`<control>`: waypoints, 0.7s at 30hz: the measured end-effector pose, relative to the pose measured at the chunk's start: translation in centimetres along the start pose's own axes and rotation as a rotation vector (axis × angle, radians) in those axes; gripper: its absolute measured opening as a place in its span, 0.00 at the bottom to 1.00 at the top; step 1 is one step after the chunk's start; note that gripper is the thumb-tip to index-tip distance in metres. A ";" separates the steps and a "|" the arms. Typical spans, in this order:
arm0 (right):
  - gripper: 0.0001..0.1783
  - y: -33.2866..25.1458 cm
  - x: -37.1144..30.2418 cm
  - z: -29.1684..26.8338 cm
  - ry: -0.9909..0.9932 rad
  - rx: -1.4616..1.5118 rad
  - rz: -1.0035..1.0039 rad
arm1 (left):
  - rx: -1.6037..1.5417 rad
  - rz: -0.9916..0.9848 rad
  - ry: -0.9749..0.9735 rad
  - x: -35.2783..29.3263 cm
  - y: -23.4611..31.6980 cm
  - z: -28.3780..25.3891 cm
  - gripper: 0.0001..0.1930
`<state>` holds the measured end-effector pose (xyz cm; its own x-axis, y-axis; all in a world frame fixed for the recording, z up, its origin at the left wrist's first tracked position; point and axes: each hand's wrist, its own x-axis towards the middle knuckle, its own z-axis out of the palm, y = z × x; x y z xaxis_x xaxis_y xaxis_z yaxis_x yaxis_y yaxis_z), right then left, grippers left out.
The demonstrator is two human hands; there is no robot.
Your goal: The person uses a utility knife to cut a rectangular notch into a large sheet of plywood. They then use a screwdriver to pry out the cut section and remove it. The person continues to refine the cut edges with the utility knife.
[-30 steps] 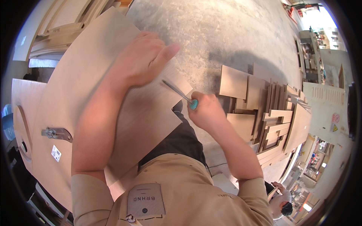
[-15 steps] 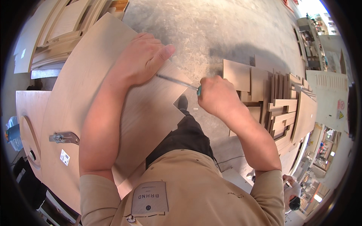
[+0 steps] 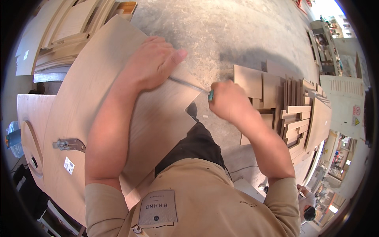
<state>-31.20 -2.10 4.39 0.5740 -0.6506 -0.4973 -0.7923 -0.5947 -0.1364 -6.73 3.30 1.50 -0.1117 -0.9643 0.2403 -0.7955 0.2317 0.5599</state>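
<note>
A large pale wooden panel (image 3: 98,79) lies in front of me on the left, with a stepped notch cut at its right corner. My left hand (image 3: 156,61) bears down on the panel's far right edge, fingers curled over it and thumb sticking out. My right hand (image 3: 229,98) is closed around the green handle of a slim file (image 3: 187,84). The file's narrow metal blade runs leftward across the panel's edge, and its far end is hidden at my left hand. A metal tool with a curved grey handle (image 3: 70,144) and a white label (image 3: 68,165) lie on the panel.
Stacked boards (image 3: 71,31) stand at the far left. On the right, cut panels and strips (image 3: 292,106) are piled on the concrete floor (image 3: 205,43). A metal cabinet (image 3: 342,102) stands beyond them. Another person (image 3: 306,205) is at the lower right.
The whole view has shifted slightly right. Both hands keep nearly the same places against the panel, and the file's blade looks less blurred.
</note>
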 end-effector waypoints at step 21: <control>0.04 -0.1 1.2 10.3 0.184 0.671 -0.404 | 0.494 -0.080 -0.223 2.4 1.1 1.6 0.21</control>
<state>-32.58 2.06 -5.00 0.8213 -0.5480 -0.1587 -0.4383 -0.4280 -0.7904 -8.81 1.06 1.36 -0.1205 -0.9927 0.0085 -0.9857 0.1207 0.1179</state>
